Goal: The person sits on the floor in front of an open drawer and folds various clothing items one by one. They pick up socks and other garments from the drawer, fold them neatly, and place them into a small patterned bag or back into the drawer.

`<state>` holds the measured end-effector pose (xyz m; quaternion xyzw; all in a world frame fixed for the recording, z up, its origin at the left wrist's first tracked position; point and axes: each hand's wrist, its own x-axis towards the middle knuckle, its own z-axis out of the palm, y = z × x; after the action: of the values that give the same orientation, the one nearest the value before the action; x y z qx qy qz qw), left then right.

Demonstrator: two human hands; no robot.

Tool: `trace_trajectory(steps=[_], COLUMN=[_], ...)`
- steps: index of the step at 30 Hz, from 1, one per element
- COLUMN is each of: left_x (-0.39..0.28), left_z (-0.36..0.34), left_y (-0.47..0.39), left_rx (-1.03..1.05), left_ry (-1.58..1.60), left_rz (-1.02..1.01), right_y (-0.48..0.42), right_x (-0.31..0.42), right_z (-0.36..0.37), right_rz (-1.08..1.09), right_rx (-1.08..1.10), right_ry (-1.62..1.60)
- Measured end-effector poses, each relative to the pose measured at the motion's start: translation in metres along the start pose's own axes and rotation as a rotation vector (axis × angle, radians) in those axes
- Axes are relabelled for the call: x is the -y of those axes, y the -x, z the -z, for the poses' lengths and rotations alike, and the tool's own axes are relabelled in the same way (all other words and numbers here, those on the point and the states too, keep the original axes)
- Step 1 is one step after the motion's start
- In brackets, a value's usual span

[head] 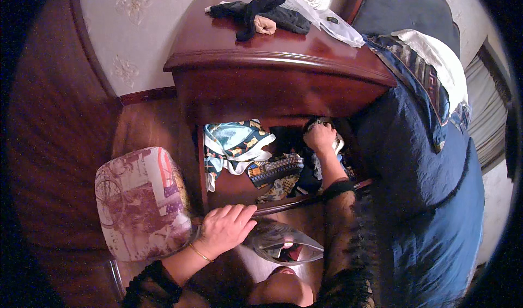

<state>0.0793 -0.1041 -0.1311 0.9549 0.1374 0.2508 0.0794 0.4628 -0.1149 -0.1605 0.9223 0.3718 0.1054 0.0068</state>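
A dark red wooden drawer stands pulled out of the cabinet, holding clothes. My right hand reaches into its back right part, fingers curled at dark cloth; whether it grips any is hidden. My left hand rests on the drawer's front edge at the left, fingers together and holding nothing visible. Patterned cloth with white trim lies in the drawer's left part. A folded geometric-patterned cloth lies in the middle, above a camouflage-like cloth. Below the drawer front, a grey plastic bag gapes, with dark red and white items inside.
A padded stool stands left of the drawer. On the cabinet top lie black garments, a rolled beige cloth and a white plastic bag. At the right is a bed with blue bedding, clothes lying on it.
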Motion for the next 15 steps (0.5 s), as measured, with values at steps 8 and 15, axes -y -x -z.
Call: trace_trajectory(steps=[8, 15], left_x=[0.000, -0.003], left_z=[-0.004, 0.000], left_y=[0.003, -0.001], left_rx=[-0.029, -0.037], left_ry=[-0.016, 0.042], left_rz=[0.009, 0.005], right_y=[0.005, 0.036], right_x=[0.040, 0.029], right_z=[-0.006, 0.182], right_rz=[0.191, 0.184], right_rx=[0.317, 0.696], right_ry=[-0.442, -1.899])
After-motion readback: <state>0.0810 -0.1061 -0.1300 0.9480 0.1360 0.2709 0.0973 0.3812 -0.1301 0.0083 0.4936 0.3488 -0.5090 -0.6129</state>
